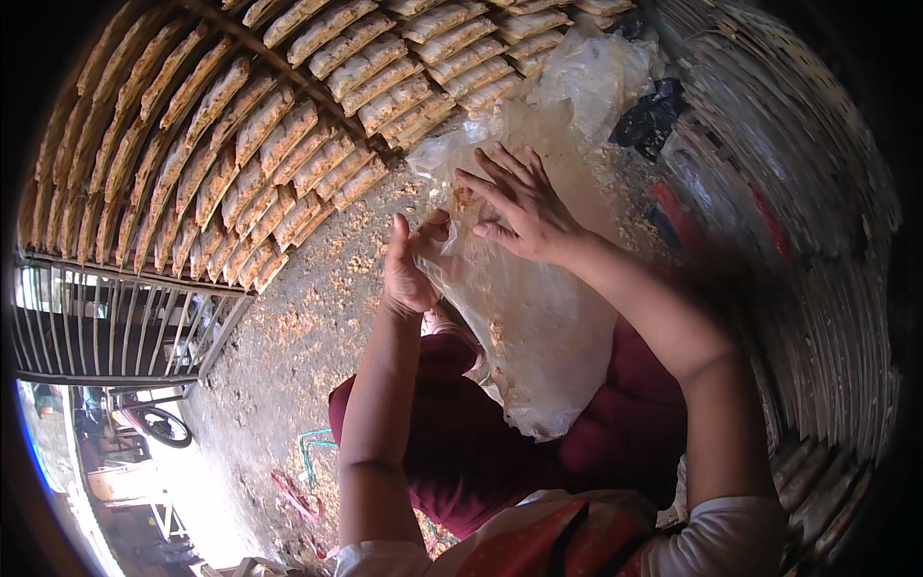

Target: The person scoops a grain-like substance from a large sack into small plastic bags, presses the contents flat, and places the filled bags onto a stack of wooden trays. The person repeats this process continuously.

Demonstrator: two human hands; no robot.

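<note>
A large, cloudy plastic sheet (541,332) hangs over my lap, with brown crumbs stuck to it in places. My left hand (412,267) grips its left edge in the fingers, the thumb pointing up and away. Over the sheet's upper part is my right hand (523,205), fingers spread and nothing held in them. Whether its fingertips touch the plastic, I cannot tell. A brown clump (461,200) clings to the sheet just left of those fingers. More crumpled clear plastic (602,76) lies beyond the hands.
Stacks of flat whitish slabs with brown edges, apparently tempeh (288,141), rise ahead and left. Crumbs litter the concrete floor (310,288). Stacked slatted racks (779,144) stand on the right, near a black plastic bag (649,119). Pink string (294,496) lies at lower left.
</note>
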